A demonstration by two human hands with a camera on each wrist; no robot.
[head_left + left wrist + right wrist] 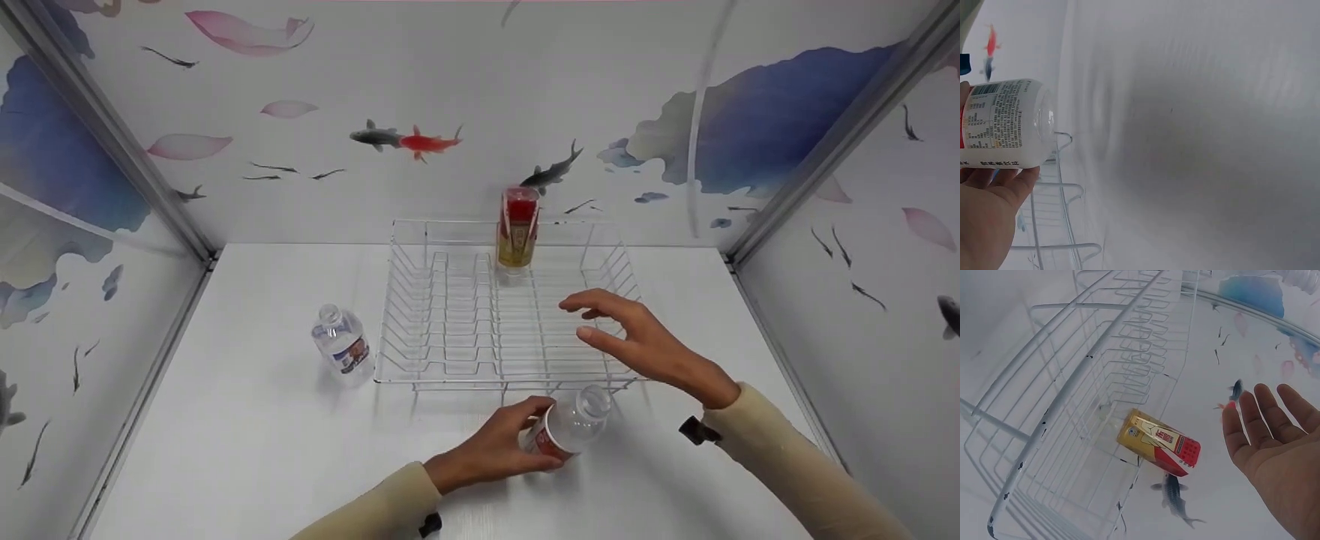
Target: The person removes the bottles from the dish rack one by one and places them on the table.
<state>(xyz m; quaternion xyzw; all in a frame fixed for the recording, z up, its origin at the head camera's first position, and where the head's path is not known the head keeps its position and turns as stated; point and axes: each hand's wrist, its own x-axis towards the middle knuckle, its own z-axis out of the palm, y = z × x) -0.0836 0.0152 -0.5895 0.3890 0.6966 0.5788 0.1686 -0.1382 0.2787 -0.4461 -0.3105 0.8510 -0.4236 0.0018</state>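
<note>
My left hand (502,442) grips a clear plastic bottle (581,424) with a red and white label in front of the wire rack. The bottle is tilted, its open mouth pointing up and to the right. In the left wrist view, small print and a barcode cover the bottle's label (999,121), and fingers (1019,185) lie along its side. Over the right part of the white wire dish rack (439,381) hovers my right hand (637,337), its fingers loosely spread and holding nothing. A container with a red and gold label (517,232) stands at the rack's back.
Left of the rack, a clear uncapped bottle (341,341) with a small coloured label stands on the white table (247,435). Printed wall panels (465,67) with fish and petals enclose the back and both sides. Metal posts (142,150) run along the corners.
</note>
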